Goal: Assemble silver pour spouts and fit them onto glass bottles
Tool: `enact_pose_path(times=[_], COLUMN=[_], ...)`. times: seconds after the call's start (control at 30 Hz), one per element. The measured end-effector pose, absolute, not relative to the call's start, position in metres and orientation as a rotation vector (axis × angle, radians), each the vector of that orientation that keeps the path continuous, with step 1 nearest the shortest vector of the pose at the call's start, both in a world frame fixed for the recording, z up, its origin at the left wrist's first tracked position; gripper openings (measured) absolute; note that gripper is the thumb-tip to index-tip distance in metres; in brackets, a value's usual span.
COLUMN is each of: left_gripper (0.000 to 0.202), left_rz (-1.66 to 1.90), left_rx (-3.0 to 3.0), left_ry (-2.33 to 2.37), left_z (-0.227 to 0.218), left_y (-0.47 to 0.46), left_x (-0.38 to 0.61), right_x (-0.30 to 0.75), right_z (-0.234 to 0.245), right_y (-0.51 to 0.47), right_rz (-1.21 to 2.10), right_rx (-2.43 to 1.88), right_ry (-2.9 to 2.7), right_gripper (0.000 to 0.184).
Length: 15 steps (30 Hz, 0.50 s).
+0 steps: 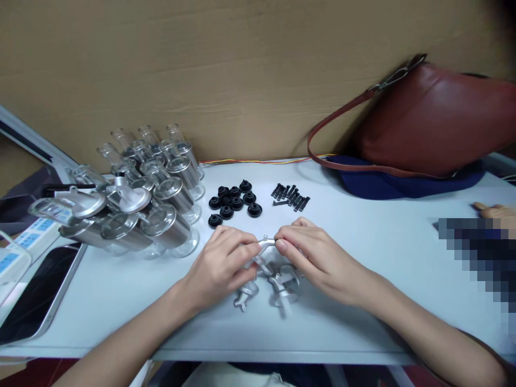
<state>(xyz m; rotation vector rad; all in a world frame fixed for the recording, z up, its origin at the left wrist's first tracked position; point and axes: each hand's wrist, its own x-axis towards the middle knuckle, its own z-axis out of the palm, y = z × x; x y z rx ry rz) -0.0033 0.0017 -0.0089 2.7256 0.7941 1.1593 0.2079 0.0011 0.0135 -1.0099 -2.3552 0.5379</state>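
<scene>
My left hand point(226, 259) is closed around a silver metal spout cap point(266, 243). The thumb and fingertips of my right hand point(312, 251) pinch the end of its thin tube; whether a small part is also between them I cannot tell. Below my hands lie several similar caps point(284, 296), with round discs and bent spouts. Farther back are a loose cluster of black round rubber stoppers point(237, 203) and, to their right, a group of small black strip-like pieces point(296, 200).
Glass bottles with steel sleeves point(176, 193) crowd the left side, two metal caps point(135, 199) on top. A phone point(40, 290) and a power strip point(24, 250) lie farther left. A brown bag point(435, 123) sits on dark blue cloth point(411, 185) at the back right. Another person's hand point(497, 212) appears at right.
</scene>
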Motion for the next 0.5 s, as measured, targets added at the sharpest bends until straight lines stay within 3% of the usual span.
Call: enact_pose_path(times=[0.13, 0.2, 0.3, 0.5], left_gripper=[0.016, 0.015, 0.012, 0.014], left_rz=[1.132, 1.167, 1.223, 1.223], left_rx=[2.726, 2.645, 2.604, 2.658], left_ry=[0.956, 0.991, 1.003, 0.978], left_z=[-0.007, -0.006, -0.006, -0.01], left_y=[0.001, 0.001, 0.001, 0.001], left_x=[-0.003, -0.002, -0.002, 0.001], right_x=[0.222, 0.231, 0.237, 0.223], right_z=[0.022, 0.025, 0.027, 0.018], right_y=[0.005, 0.008, 0.01, 0.006], right_rz=[0.836, 0.968, 1.097, 1.136], right_rx=[-1.105, -1.14, -1.192, -1.264], right_ry=[-2.414, -2.481, -2.609, -2.601], right_gripper=[0.022, 0.03, 0.029, 0.043])
